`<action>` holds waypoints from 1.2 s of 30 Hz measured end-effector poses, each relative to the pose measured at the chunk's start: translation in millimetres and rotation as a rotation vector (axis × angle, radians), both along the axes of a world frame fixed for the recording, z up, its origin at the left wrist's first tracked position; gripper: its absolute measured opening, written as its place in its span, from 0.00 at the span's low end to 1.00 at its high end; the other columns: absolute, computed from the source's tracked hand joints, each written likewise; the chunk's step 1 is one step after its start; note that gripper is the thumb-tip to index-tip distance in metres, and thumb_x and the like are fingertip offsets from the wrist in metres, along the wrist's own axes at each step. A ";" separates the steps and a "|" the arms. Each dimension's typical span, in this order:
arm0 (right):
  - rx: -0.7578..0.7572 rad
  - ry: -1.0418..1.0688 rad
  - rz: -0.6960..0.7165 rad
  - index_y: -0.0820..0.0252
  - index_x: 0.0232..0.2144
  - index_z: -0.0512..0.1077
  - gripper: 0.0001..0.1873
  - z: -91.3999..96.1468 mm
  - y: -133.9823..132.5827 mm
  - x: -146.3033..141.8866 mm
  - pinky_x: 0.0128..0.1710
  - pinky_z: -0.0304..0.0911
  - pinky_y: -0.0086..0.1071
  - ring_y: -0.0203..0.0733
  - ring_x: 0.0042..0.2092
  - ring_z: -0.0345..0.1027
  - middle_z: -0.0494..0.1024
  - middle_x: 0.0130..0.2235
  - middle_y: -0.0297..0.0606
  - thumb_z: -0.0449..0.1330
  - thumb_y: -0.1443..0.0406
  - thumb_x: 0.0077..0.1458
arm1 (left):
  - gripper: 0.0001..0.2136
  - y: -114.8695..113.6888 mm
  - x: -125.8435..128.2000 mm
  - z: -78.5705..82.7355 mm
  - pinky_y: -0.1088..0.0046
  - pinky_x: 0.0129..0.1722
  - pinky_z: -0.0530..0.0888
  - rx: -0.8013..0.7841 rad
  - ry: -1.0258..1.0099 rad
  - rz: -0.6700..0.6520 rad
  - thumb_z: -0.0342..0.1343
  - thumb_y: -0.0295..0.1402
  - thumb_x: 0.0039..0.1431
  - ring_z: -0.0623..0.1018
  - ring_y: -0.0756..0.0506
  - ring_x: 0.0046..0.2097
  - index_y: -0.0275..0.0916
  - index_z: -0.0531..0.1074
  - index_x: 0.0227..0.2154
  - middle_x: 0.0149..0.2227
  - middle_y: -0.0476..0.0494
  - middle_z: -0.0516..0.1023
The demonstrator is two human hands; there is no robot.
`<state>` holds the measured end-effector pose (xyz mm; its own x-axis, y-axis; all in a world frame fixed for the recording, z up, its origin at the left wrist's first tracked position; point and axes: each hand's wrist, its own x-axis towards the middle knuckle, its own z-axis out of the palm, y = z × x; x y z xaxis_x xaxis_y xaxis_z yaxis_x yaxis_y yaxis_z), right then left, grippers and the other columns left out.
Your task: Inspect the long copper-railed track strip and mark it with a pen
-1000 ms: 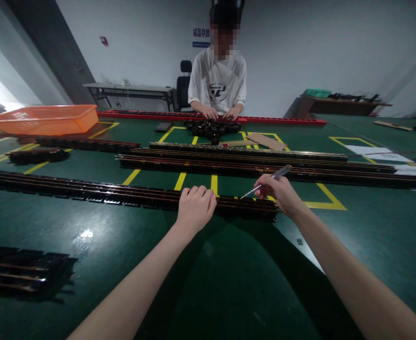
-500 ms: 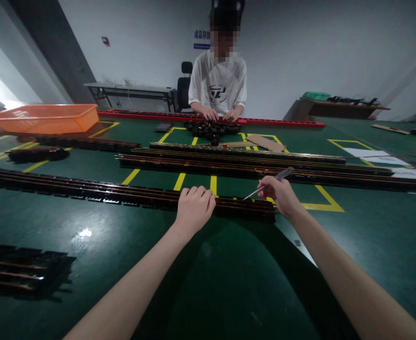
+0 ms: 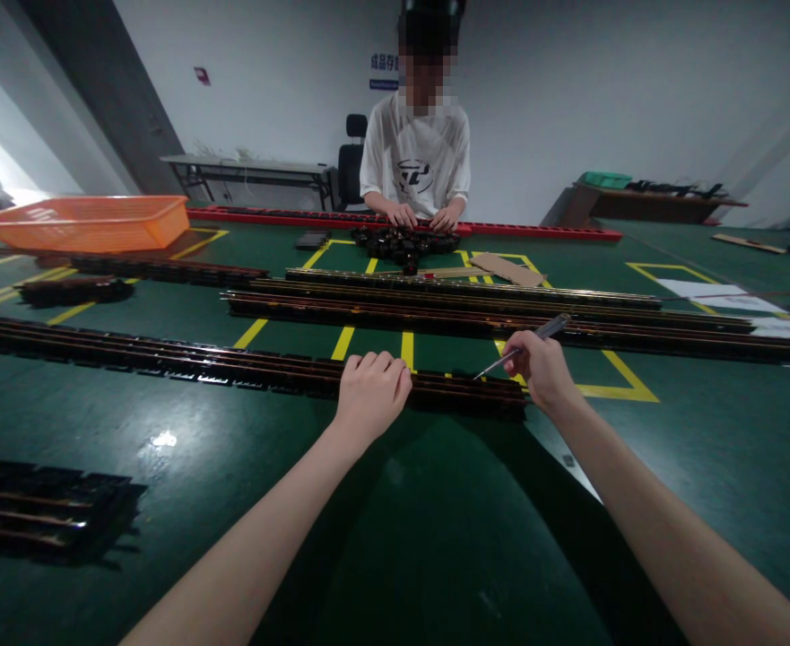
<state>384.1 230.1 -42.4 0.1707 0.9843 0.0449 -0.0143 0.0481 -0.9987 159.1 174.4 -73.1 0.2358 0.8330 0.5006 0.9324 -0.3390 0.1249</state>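
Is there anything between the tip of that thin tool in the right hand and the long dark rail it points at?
Nothing visible. The right hand holds the thin tool with its tip angled down just over the near long dark rail, open air between them. The left hand rests fisted on the same rail, off to the side of the tip.

left hand (image 3: 372, 392) on rail (image 3: 247, 370) | right hand (image 3: 542, 368) grips screwdriver (image 3: 521, 346)

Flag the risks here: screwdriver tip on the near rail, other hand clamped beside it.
1. The left hand grips the near rail close to the screwdriver tip; a slip could jab its fingers.
2. The right hand holds the screwdriver at a shallow angle, so the tip may skid and scratch the rail.
3. The rail's end lies by the right hand; levering might shift it.
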 end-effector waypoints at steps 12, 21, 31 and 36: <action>-0.048 0.035 -0.005 0.59 0.10 0.64 0.07 0.5 0.4 -0.7 0.14 0.52 0.25 0.30 0.14 0.55 0.62 0.11 0.32 0.55 0.66 0.33 | 0.19 0.2 -0.6 0.0 0.66 0.37 0.67 0.007 0.008 0.000 0.39 0.34 0.66 0.76 0.45 0.37 0.36 0.76 0.35 0.36 0.42 0.80; -0.094 -0.006 0.113 0.60 0.13 0.65 0.08 0.4 2.4 7.3 0.15 0.55 0.26 0.30 0.15 0.57 0.64 0.13 0.32 0.59 0.64 0.37 | 0.19 0.0 -0.3 0.6 0.67 0.36 0.66 0.004 0.011 0.005 0.39 0.34 0.66 0.76 0.46 0.36 0.36 0.76 0.35 0.36 0.43 0.80; -0.116 -0.014 0.252 0.62 0.21 0.67 0.26 1.2 0.9 10.7 0.19 0.58 0.24 0.29 0.19 0.61 0.68 0.16 0.28 0.73 0.52 0.24 | 0.18 0.2 -0.7 0.3 0.67 0.37 0.67 0.020 -0.004 -0.006 0.40 0.34 0.66 0.76 0.46 0.36 0.36 0.76 0.35 0.36 0.43 0.80; -0.105 -0.043 0.279 0.62 0.22 0.68 0.25 1.0 1.0 10.9 0.19 0.59 0.25 0.29 0.20 0.61 0.68 0.17 0.29 0.72 0.51 0.29 | 0.18 0.1 -0.5 1.1 0.67 0.36 0.67 0.022 0.001 -0.004 0.40 0.34 0.66 0.77 0.45 0.36 0.36 0.76 0.34 0.35 0.43 0.80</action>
<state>395.0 231.1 -41.4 -0.1073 0.9925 -0.0579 0.0300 -0.0550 -0.9980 158.6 174.6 -72.0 0.2395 0.8209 0.5185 0.9312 -0.3454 0.1166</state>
